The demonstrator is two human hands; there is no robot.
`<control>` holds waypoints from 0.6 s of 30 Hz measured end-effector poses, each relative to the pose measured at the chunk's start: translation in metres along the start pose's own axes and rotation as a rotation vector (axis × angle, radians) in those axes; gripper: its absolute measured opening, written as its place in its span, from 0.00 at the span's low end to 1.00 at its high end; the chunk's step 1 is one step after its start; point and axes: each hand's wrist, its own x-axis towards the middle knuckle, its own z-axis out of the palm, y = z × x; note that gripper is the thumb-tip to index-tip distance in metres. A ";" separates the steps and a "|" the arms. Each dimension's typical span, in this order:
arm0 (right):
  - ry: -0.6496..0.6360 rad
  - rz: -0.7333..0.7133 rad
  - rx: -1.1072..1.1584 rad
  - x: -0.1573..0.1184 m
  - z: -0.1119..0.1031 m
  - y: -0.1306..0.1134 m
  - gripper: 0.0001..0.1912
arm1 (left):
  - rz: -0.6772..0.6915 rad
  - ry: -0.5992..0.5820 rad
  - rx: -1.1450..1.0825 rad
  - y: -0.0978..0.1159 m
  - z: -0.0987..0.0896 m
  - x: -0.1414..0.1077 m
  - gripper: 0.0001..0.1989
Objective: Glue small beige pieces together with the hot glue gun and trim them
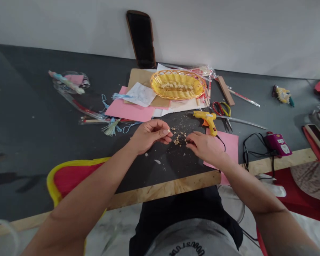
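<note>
Thumb and fingers of my left hand (150, 136) are pinched on a small pale piece (168, 131), too small to name. Between my two hands lies a scattered pile of small tan wooden-looking bits (178, 138) on the dark tabletop. My right hand (206, 146) rests at the right side of that pile, its fingers curled down together; whatever they grip is too small to make out. A yellow glue gun (206, 119) lies just beyond my right hand. Farther back, a yellow woven basket (178, 94) holds a row of small pale clusters.
Pink paper (133, 109), a brown board, tassels (112, 128) and wrapped sticks lie at the back left. Scissors (220, 110), yellow-handled pliers, and a wooden block (225, 90) are behind the glue gun. A phone (141, 39) leans on the wall. A purple box (278, 144) with cable sits right.
</note>
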 end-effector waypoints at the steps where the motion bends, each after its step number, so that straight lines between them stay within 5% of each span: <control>1: 0.002 0.001 0.002 0.001 0.003 0.001 0.07 | 0.003 -0.002 0.001 0.000 0.000 0.000 0.18; 5: 0.105 -0.038 0.072 0.000 0.011 0.003 0.06 | 0.001 0.003 0.003 0.000 0.000 0.000 0.17; 11: 0.480 -0.153 0.578 0.004 0.006 -0.013 0.05 | -0.007 -0.020 -0.009 -0.001 0.002 -0.002 0.16; 18: 0.510 -0.110 0.916 0.019 0.014 -0.032 0.03 | 0.034 -0.035 -0.030 -0.001 0.002 -0.002 0.15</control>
